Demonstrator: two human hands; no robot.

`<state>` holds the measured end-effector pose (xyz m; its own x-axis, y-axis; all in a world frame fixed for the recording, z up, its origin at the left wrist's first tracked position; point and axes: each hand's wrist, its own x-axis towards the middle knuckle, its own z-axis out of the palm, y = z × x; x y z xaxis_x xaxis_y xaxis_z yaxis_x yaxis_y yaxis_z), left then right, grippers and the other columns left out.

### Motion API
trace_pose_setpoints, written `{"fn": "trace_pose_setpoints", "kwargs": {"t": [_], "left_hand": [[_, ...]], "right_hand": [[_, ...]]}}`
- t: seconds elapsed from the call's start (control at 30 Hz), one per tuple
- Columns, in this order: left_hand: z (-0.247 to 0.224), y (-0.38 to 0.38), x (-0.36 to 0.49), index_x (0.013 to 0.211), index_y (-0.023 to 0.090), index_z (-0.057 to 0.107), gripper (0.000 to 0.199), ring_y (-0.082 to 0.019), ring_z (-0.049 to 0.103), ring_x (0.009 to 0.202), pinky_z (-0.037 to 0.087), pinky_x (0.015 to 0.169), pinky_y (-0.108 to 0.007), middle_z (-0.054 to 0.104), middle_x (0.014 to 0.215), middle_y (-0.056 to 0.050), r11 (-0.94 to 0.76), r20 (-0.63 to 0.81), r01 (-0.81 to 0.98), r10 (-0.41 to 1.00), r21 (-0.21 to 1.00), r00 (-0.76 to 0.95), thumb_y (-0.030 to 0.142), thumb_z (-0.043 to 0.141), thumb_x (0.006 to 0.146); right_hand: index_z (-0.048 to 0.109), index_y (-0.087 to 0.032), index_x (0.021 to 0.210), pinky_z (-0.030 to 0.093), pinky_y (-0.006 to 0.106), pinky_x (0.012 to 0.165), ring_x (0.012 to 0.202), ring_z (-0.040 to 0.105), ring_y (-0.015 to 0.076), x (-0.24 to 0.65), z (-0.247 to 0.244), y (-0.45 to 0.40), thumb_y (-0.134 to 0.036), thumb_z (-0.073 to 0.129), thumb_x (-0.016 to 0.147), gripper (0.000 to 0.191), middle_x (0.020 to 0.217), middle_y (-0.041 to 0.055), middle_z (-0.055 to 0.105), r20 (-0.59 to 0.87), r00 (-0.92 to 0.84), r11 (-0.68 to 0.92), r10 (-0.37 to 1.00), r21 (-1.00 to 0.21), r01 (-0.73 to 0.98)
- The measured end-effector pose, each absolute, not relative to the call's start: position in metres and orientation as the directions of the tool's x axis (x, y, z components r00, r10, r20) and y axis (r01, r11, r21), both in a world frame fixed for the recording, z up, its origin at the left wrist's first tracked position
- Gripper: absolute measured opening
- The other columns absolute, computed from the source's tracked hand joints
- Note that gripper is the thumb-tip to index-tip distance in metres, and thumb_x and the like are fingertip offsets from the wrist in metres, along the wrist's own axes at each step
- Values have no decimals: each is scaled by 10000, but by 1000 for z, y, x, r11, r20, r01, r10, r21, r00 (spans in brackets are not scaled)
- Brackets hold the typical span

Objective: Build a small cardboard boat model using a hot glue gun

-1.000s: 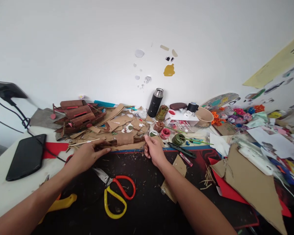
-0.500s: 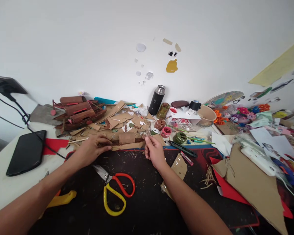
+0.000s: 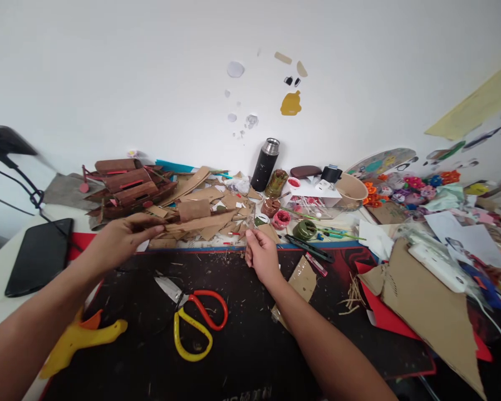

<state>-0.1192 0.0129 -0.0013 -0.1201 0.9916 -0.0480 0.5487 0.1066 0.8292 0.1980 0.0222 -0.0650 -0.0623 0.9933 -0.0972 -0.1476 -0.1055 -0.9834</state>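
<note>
Beyond the scissors (image 3: 190, 317), left hand (image 3: 116, 239) grip pinches cardboard model (image 3: 194, 210) near one end, so it could twist; right hand (image 3: 262, 257) grip closed, contents unclear.

I had the long, narrow cardboard piece (image 3: 211, 222) nearly level by the scraps (image 3: 231, 201), its curved brown cover (image 3: 194, 209) on top.

Behind the flask (image 3: 265, 169), see the wall (image 3: 150, 83); left of it, cardboard scraps (image 3: 204, 195); farther left, model boats (image 3: 129, 186). Just right of it, find a jar (image 3: 276, 184), then a case (image 3: 305, 171) and a bowl (image 3: 353, 188). Before it, find a mat (image 3: 146, 353) bearing scissors (image 3: 182, 299); before and far left, a phone (image 3: 39, 257); before and far right, a cardboard sheet (image 3: 434, 317).
</note>
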Motion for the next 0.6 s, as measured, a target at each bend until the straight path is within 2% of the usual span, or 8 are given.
{"fn": "trace_pose_setpoints", "kwargs": {"t": [0.1,0.37,0.47,0.6], "left_hand": [[3,9,-125,887,237,812,647,-359,667,1085,479,1027,-399,822,1045,-67,129,-40,557,985,820,-168,842,770,662],[-1,4,-117,894,233,828,719,-376,692,1083,479,1084,-444,830,1071,-93,95,-58,596,995,797,-80,901,718,652],[-8,5,-110,943,246,834,712,-372,700,1133,488,1104,-449,825,1146,-102,37,-75,652,997,757,32,896,650,721],[-19,8,-100,996,245,836,634,-362,697,1208,482,1136,-448,815,1225,-115,-61,-72,721,986,690,152,795,556,855]], "right_hand": [[645,-218,870,305,224,355,340,383,94,196,-63,22,-686,738,876,477,453,-113,413,-93,-89,-102,992,-988,-112],[616,-228,837,298,226,357,344,364,90,206,-45,21,-700,750,884,493,462,-113,400,-50,-71,-56,996,-994,-92],[638,-213,849,279,209,350,353,338,75,222,-35,23,-713,786,848,521,481,-122,384,-28,4,-28,1000,-992,-120],[654,-202,850,243,195,339,371,289,66,246,-23,27,-680,820,825,506,480,-127,356,-22,115,-3,993,-987,-163]]}}
